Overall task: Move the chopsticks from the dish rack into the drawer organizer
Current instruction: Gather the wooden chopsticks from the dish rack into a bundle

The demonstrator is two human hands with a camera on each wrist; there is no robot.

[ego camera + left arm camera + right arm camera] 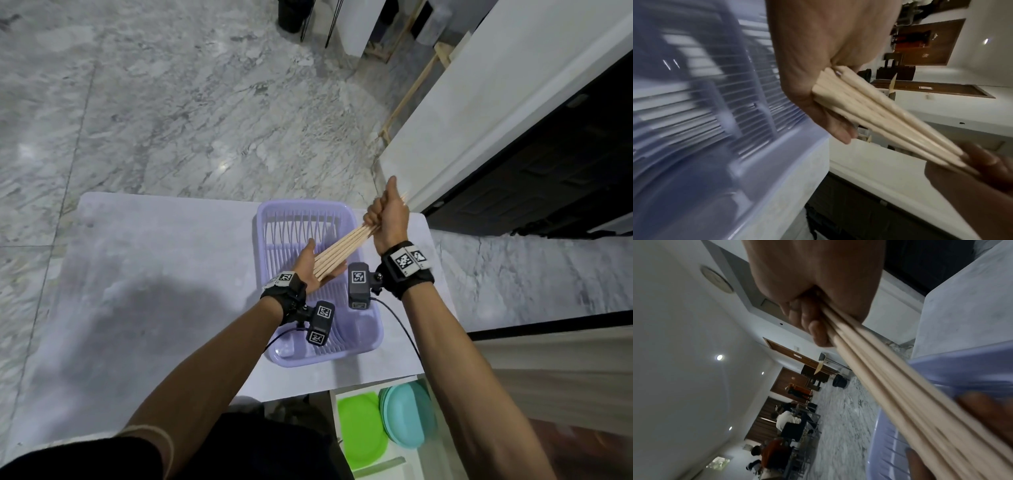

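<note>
Right hand (388, 214) is fisted round the narrow ends of the chopsticks (346, 251), thumb up, and the bundle slopes down over the lavender dish rack (274, 219), which sits along the worktop's (154, 257) right edge. Left hand (308, 265) is flat and open, fingers straight, and the thick ends butt into its palm, fanned out in the left wrist view. So the whole bundle is clear of the rack, in the air between two hands. The risk, as I read it: only one fist holds these sticks, and they splay at the lower end, so if the flat hand drops away before they are squared up, a loose one could slide out into the rack or off the near edge. The drawer (342, 442) at the near right corner shows green plates (359, 431) and teal plates (407, 418); no organizer slot is visible, so the drop may need care.
</note>
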